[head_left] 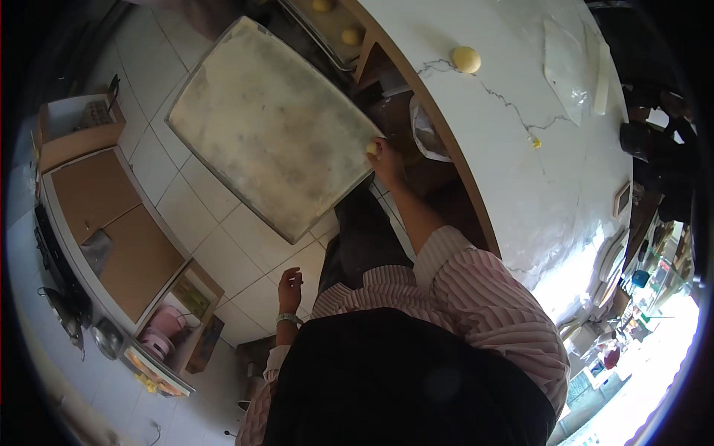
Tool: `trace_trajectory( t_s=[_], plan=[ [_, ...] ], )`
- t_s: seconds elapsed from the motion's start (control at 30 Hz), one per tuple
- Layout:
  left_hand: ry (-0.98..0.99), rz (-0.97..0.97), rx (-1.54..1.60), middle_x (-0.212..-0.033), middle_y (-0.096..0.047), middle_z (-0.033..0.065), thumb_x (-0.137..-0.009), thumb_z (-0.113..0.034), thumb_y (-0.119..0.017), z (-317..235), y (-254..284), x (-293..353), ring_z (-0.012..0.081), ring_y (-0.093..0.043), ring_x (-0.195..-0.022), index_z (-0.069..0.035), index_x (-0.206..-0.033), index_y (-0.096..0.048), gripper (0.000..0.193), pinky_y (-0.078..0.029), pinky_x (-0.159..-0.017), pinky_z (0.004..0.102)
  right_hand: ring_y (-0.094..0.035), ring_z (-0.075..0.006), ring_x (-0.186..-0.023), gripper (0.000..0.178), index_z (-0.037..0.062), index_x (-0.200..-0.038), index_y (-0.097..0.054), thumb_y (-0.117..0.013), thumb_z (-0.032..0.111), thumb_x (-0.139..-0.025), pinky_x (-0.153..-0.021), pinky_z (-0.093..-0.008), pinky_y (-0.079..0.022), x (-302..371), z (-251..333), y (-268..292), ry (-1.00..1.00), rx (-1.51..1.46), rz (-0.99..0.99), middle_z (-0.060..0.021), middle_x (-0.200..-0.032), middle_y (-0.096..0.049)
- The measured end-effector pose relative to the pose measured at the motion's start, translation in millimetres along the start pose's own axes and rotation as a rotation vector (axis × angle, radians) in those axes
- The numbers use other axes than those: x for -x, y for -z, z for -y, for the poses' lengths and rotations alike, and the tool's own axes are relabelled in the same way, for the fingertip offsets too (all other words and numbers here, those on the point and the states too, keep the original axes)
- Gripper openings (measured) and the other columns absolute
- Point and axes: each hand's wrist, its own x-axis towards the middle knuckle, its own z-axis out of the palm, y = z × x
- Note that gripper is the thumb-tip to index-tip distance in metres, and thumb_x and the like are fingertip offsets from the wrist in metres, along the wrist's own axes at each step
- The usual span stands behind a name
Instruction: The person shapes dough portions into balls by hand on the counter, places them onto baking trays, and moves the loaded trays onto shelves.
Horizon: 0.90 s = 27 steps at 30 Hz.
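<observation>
- Surface: white, curved along its wooden edge, with a thin dark crack line; it lies just right of the tray and fills the upper right.
- Tray: a big, flat, worn metal sheet with rounded corners, held out over the tiled floor. Its near right corner is in the right hand. It looks bare and stained.
- Cabinet: brown-topped, well left of the tray, with pots at its low end.
- Plastic sheet: clear, lying flat on the surface, well right of the tray.
- Right hand: closed on the tray's right corner, arm in a striped sleeve stretched out from the body. A small pale yellow bit shows at the fingertips; I cannot tell what it is.
- Left hand: below the tray, well apart from it, hanging by the body with fingers loosely curled, holding nothing; a band sits on the wrist.
- Dough ball: round, yellow, on the surface right of the tray's far end.
- Second ball: in a rack just above the tray's right edge.
</observation>
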Motion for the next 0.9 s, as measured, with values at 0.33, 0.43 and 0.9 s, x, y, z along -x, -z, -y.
trace_trajectory(
  t_s=[0.33,0.43,0.9],
  plan=[
    [0.333,0.022,-0.009,-0.086,-0.062,0.0131,-0.081,-0.015,-0.056,76,13,-2,0.018,-0.062,-0.064,0.001,-0.097,-0.059,0.022,-0.051,-0.062,0.0277,-0.057,-0.031,-0.086,0.028,0.0031,-0.095,-0.058,-0.067,0.006,-0.069,-0.08,-0.0354,-0.043,56,170,91,0.418,-0.21,-0.062,-0.0114,-0.088,-0.06],
    [0.249,-0.02,0.065,-0.084,-0.062,0.0124,-0.081,-0.017,-0.056,33,5,-38,0.018,-0.062,-0.064,0.0,-0.097,-0.059,0.024,-0.051,-0.062,0.0288,-0.055,-0.0259,-0.08,0.018,0.0055,-0.09,-0.059,-0.062,0.005,-0.072,-0.076,-0.0358,-0.042,58,233,166,0.848,0.037,-0.62,-0.0083,-0.085,-0.058],
    [-0.264,-0.038,-0.397,-0.092,-0.064,0.0147,-0.079,-0.026,-0.058,7,6,-120,0.0298,-0.061,-0.087,-0.007,-0.096,-0.063,0.026,-0.048,-0.08,0.0379,-0.055,-0.0299,-0.077,0.012,0.004,-0.092,-0.054,-0.055,0.004,-0.08,-0.065,-0.0377,-0.046,214,135,305,0.289,0.351,-0.872,-0.0151,-0.091,-0.051]
  ],
)
